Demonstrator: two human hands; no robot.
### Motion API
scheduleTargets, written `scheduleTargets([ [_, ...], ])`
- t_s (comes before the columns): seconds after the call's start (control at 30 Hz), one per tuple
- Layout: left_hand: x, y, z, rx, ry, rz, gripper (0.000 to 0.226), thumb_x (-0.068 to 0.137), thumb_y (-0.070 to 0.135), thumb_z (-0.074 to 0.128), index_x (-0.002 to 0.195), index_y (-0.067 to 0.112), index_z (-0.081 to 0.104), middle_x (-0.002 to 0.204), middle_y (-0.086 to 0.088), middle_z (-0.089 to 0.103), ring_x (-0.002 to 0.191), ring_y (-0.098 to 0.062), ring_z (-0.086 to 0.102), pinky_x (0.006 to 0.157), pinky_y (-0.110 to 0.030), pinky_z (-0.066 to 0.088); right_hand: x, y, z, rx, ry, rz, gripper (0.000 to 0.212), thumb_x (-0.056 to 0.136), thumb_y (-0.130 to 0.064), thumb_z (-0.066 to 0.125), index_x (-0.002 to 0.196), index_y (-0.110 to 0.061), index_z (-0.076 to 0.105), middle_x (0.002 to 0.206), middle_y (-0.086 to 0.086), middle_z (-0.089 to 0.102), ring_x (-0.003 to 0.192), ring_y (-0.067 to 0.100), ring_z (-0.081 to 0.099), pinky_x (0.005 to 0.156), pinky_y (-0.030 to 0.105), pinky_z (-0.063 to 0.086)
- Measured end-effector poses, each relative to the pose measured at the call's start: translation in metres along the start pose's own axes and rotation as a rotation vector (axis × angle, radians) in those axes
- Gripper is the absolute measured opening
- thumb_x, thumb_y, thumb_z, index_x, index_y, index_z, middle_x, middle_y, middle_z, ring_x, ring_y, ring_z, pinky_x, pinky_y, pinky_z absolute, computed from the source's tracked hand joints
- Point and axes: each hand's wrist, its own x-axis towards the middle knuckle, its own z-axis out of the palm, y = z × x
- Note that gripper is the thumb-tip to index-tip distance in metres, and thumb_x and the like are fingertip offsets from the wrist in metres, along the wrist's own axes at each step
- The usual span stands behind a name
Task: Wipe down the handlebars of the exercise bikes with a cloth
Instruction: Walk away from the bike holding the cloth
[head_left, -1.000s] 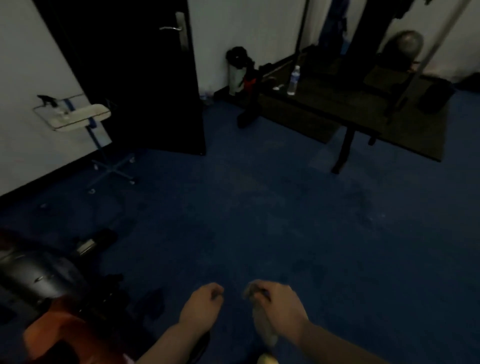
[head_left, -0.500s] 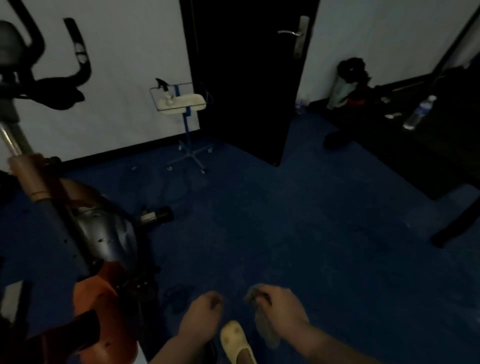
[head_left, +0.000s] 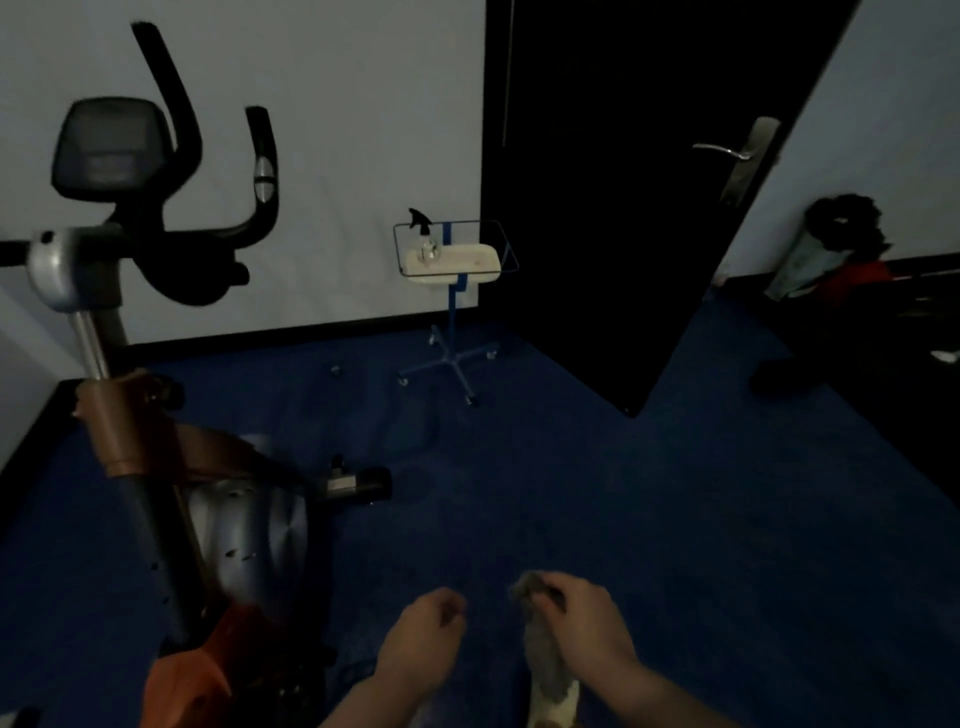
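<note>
An exercise bike stands at the left, with black handlebars curving up around a dark console on a silver post. Both hands sit low in the middle, well to the right of and below the handlebars. My right hand is shut on a grey cloth that hangs down from the fist. My left hand is a loose fist with nothing in it, just left of the right hand.
A blue wheeled stand carries a white tray with a spray bottle by the white wall. A black door stands ajar behind it. Dark items and a red object lie at the right. Blue carpet covers the floor.
The view has swung left: the bike, its handlebars and console have come fully into view, and the door and stand have shifted right. My hands keep their pose, the cloth still held.
</note>
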Motion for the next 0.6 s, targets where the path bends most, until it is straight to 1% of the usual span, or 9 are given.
scheduleTargets([
  [0.1, 0.037, 0.015, -0.013, -0.001, 0.006, -0.060, 0.023, 0.088, 0.021, 0.050, 0.104, 0.027, 0.066, 0.106, 0.008, 0.069, 0.094, -0.009, 0.064, 0.087, -0.027, 0.052, 0.049, -0.009, -0.010, 0.004, -0.035, 0.000, 0.022, 0.091, -0.032, 0.058, 0.111, -0.036, 0.066, 0.083, -0.027, 0.058, 0.073, -0.011, 0.054, 0.060, 0.004, 0.040],
  [0.2, 0.078, 0.041, -0.028, 0.007, 0.017, -0.055, 0.022, 0.088, 0.022, 0.050, 0.102, 0.028, 0.066, 0.108, 0.010, 0.067, 0.098, -0.007, 0.062, 0.091, -0.028, 0.050, 0.102, -0.018, -0.028, 0.004, -0.046, -0.040, 0.022, 0.092, -0.032, 0.057, 0.112, -0.036, 0.066, 0.082, -0.025, 0.059, 0.072, -0.012, 0.054, 0.059, 0.001, 0.040],
  [0.27, 0.108, 0.063, -0.041, 0.006, 0.011, -0.055, 0.019, 0.089, 0.022, 0.049, 0.097, 0.029, 0.065, 0.107, 0.010, 0.067, 0.098, -0.007, 0.061, 0.091, -0.028, 0.049, 0.140, -0.024, -0.047, -0.008, -0.072, -0.053, 0.022, 0.092, -0.033, 0.055, 0.111, -0.039, 0.065, 0.085, -0.026, 0.060, 0.077, -0.010, 0.057, 0.066, 0.004, 0.043],
  [0.37, 0.153, 0.099, -0.064, 0.001, 0.018, -0.061, 0.014, 0.087, 0.027, 0.048, 0.086, 0.031, 0.062, 0.101, 0.011, 0.067, 0.093, -0.005, 0.062, 0.087, -0.026, 0.050, 0.195, -0.034, -0.080, -0.028, -0.110, -0.052, 0.022, 0.093, -0.033, 0.055, 0.111, -0.041, 0.064, 0.095, -0.024, 0.064, 0.087, -0.006, 0.059, 0.082, 0.016, 0.049],
  [0.43, 0.185, 0.123, -0.079, -0.018, 0.051, -0.058, 0.014, 0.087, 0.028, 0.049, 0.088, 0.030, 0.063, 0.098, 0.013, 0.068, 0.091, -0.002, 0.062, 0.087, -0.025, 0.050, 0.232, -0.044, -0.103, -0.049, -0.109, -0.053, 0.023, 0.092, -0.032, 0.056, 0.111, -0.041, 0.064, 0.099, -0.022, 0.065, 0.090, -0.004, 0.060, 0.086, 0.019, 0.050],
  [0.47, 0.199, 0.132, -0.084, -0.032, 0.069, -0.057, 0.015, 0.088, 0.026, 0.049, 0.090, 0.030, 0.063, 0.099, 0.012, 0.068, 0.092, -0.001, 0.062, 0.087, -0.024, 0.050, 0.250, -0.049, -0.113, -0.066, -0.109, -0.065, 0.023, 0.093, -0.032, 0.055, 0.111, -0.042, 0.064, 0.098, -0.022, 0.065, 0.090, -0.003, 0.060, 0.085, 0.019, 0.050],
  [0.53, 0.222, 0.143, -0.090, -0.060, 0.087, -0.058, 0.018, 0.089, 0.020, 0.050, 0.097, 0.027, 0.064, 0.103, 0.010, 0.068, 0.094, -0.003, 0.062, 0.088, -0.022, 0.049, 0.281, -0.057, -0.127, -0.097, -0.114, -0.085, 0.022, 0.095, -0.031, 0.051, 0.110, -0.041, 0.064, 0.095, -0.021, 0.065, 0.085, -0.002, 0.061, 0.077, 0.018, 0.051],
  [0.57, 0.229, 0.146, -0.092, -0.087, 0.083, -0.071, 0.018, 0.089, 0.020, 0.051, 0.097, 0.025, 0.065, 0.102, 0.010, 0.069, 0.094, -0.003, 0.063, 0.089, -0.023, 0.049, 0.293, -0.062, -0.131, -0.111, -0.119, -0.081, 0.022, 0.095, -0.031, 0.050, 0.109, -0.040, 0.064, 0.092, -0.021, 0.064, 0.082, -0.002, 0.060, 0.073, 0.016, 0.050],
  [0.6, 0.238, 0.146, -0.095, -0.125, 0.083, -0.092, 0.016, 0.088, 0.022, 0.052, 0.094, 0.026, 0.067, 0.099, 0.011, 0.070, 0.093, -0.003, 0.064, 0.090, -0.024, 0.050, 0.305, -0.068, -0.133, -0.123, -0.124, -0.072, 0.022, 0.095, -0.031, 0.049, 0.109, -0.039, 0.064, 0.091, -0.020, 0.064, 0.081, -0.002, 0.060, 0.072, 0.016, 0.050],
])
